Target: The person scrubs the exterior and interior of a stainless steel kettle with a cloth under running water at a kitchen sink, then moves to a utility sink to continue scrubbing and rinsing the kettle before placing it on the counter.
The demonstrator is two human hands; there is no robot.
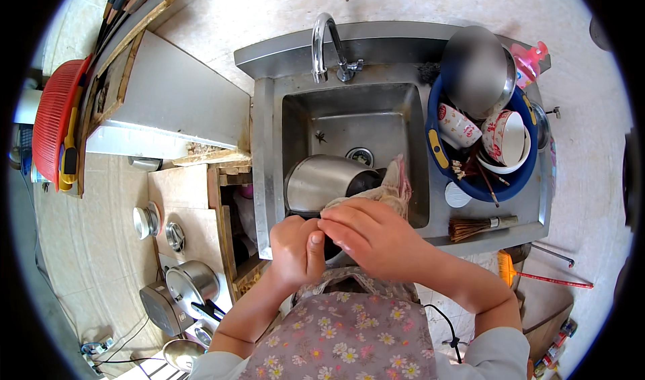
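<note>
A stainless-steel kettle [316,182] with black parts lies tilted on its side over the near part of the sink basin. My left hand [294,249] is closed at its near side, around what looks like the black handle; the fingers hide most of it. My right hand [369,235] lies across beside the left, its fingers bent over the same black part and touching the left hand. A pale, wet cloth [396,188] with a pink edge spreads from under the right hand over the kettle's black end.
The steel sink [349,101] has a curved tap [319,44] at the back. On the right, a blue basin [433,121] holds bowls, a cup and chopsticks. A brush [480,227] lies at the right front edge, near a pink bottle [529,63] farther back. A white panel [175,88] stands left.
</note>
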